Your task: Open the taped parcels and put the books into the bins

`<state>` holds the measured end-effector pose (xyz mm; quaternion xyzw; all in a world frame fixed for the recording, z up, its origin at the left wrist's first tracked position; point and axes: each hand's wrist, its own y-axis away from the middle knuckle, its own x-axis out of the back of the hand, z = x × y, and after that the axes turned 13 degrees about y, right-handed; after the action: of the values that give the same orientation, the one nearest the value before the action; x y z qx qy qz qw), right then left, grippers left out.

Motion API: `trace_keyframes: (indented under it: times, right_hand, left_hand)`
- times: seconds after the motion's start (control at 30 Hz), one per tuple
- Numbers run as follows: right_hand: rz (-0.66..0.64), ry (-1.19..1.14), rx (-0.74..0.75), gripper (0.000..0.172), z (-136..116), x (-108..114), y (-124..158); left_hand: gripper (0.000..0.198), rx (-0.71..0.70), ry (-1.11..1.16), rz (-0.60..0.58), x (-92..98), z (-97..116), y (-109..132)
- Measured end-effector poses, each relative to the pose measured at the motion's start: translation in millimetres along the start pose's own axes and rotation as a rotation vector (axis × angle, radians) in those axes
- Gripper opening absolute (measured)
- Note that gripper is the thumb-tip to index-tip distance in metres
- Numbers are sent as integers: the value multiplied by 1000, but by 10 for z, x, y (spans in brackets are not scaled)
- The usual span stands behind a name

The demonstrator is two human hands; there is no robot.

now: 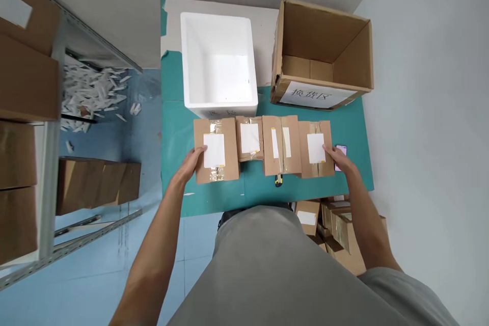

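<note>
Clasping the left box before the white tub and right box to its right, left hand and right hand could dislodge the middle boxes by squeezing unevenly.

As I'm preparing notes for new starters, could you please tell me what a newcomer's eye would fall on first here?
Probably the row of four taped boxes across the green table, with the left hand at its left end and the right hand at its right. Next might come the deep white tub behind the row on the left and the large open carton behind it on the right.
</note>
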<state>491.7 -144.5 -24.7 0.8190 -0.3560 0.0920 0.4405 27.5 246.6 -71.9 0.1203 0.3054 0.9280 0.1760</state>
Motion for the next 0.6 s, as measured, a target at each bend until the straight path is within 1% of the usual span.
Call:
trace_keyframes:
  times: [0.03,0.1,0.13,0.17,0.2,0.27,0.37,0.4,0.47,0.53,0.6]
  right_hand:
    - [87,-10,40,63,-124,68,-116]
    - [223,-125,98,79,-470,202,-404]
    - [222,-223,108,89,-676,253,-565]
    - [187,-304,106,97,-892,287,-726]
    - [169,-351,100,100,-1106,303,-882]
    - [186,-391,62,93,-1495,294,-1160]
    - [245,-408,61,69,-1916,245,-1488]
    - [250,-407,83,63,-2016,233,-1582]
    - [226,-390,130,57,-2179,216,-1761]
    - [192,-375,155,52,-2315,201,-1937]
    - [172,-376,159,52,-2434,188,-2111]
  left_hand:
    - [79,-67,-22,55,-18,130,-76]
    - [103,-280,-71,162,-95,444,-267]
    - [113,-367,-83,183,-153,614,-378]
    - [120,-418,-97,173,-221,782,-494]
    - [123,-443,-119,154,-296,940,-609]
    - [127,-461,-181,133,-447,1199,-821]
    - [126,-487,-235,127,-630,1426,-1079]
    - [125,-501,-234,125,-673,1470,-1158]
    - [122,-538,-211,125,-732,1544,-1321]
    - [121,-562,-185,116,-771,1618,-1496]
    - [123,-564,-184,105,-813,1691,-1677]
